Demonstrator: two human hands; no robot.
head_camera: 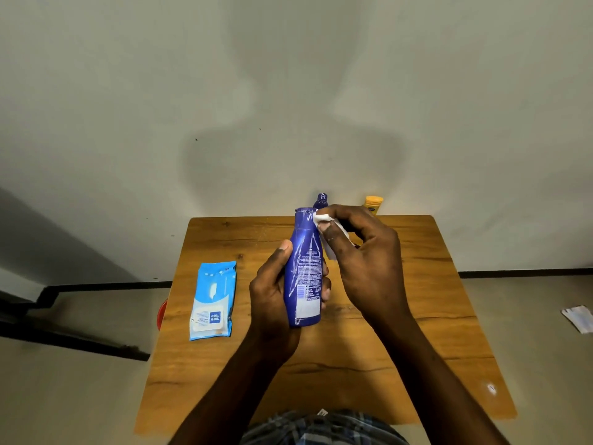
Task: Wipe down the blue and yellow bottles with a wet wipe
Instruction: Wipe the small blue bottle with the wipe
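Observation:
My left hand (272, 293) grips a blue bottle (305, 271) around its lower body and holds it upright above the wooden table (401, 332), back label toward me. My right hand (362, 258) pinches a white wet wipe (324, 218) against the bottle's neck, just under the cap. A second blue bottle (322, 200) stands at the table's far edge, mostly hidden behind the held one. To its right stands a yellow bottle (373, 203), its lower part hidden by my right hand.
A light-blue wet-wipe pack (213, 300) lies flat on the table's left side. Something red (162, 313) shows below the table's left edge. A plain wall rises right behind the table. A piece of paper (579, 317) lies on the floor at the right.

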